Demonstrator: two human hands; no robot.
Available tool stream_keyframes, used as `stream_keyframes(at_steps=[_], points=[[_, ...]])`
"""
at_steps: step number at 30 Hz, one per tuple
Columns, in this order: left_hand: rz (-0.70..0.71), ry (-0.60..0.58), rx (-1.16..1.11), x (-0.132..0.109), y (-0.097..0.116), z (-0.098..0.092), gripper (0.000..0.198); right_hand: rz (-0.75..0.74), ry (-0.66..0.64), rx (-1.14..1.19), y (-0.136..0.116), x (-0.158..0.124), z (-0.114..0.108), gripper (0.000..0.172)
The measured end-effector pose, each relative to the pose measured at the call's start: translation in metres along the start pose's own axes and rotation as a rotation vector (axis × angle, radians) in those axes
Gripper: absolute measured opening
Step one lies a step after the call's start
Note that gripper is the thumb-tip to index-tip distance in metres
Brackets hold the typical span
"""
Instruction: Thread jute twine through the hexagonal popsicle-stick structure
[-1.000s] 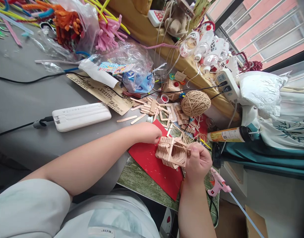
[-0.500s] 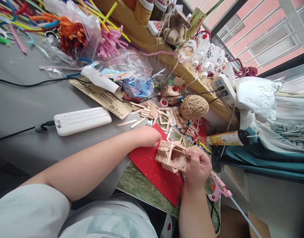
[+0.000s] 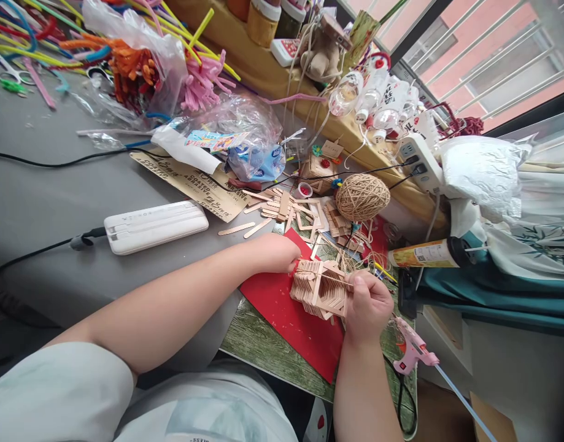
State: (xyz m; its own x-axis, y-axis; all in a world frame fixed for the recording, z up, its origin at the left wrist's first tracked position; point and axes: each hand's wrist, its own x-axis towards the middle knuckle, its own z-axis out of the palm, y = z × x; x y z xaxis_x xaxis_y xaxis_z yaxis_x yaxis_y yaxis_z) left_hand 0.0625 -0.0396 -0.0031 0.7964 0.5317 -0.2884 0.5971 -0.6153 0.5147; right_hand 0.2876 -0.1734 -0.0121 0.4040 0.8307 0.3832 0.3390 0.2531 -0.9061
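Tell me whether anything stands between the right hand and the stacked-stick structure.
Nothing visible stands between them. The right hand is close beside the stacked-stick structure, pinching a twine that runs across it; whether hand and structure touch is unclear.

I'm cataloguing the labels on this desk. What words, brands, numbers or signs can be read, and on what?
"COATED ABRASIVE", repeated: on the tan sheet.
Too small or blurred: the sheet's finer print, and markings on the bottles, blue packet, cup, white device and small tag.
Shirt: lettering cut off by the picture's edge.
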Motion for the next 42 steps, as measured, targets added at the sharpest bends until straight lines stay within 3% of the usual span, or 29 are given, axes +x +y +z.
stream_keyframes(at_steps=[13, 31, 38, 42], points=[[0.007, -0.001, 0.031, 0.003, 0.000, 0.004, 0.020, 0.069, -0.107, -0.121, 0.001, 0.000, -0.001, 0.045], [0.051, 0.012, -0.057, -0.003, -0.007, -0.001, 0.024, 0.117, -0.044, 0.072, -0.002, 0.007, -0.003, 0.040], [0.043, -0.003, -0.070, -0.004, -0.003, 0.000, 0.019, 0.097, -0.075, -0.005, -0.006, 0.006, 0.000, 0.059], [0.032, -0.035, -0.063, -0.002, 0.001, -0.001, 0.021, 0.106, -0.060, -0.023, -0.005, 0.005, 0.001, 0.060]])
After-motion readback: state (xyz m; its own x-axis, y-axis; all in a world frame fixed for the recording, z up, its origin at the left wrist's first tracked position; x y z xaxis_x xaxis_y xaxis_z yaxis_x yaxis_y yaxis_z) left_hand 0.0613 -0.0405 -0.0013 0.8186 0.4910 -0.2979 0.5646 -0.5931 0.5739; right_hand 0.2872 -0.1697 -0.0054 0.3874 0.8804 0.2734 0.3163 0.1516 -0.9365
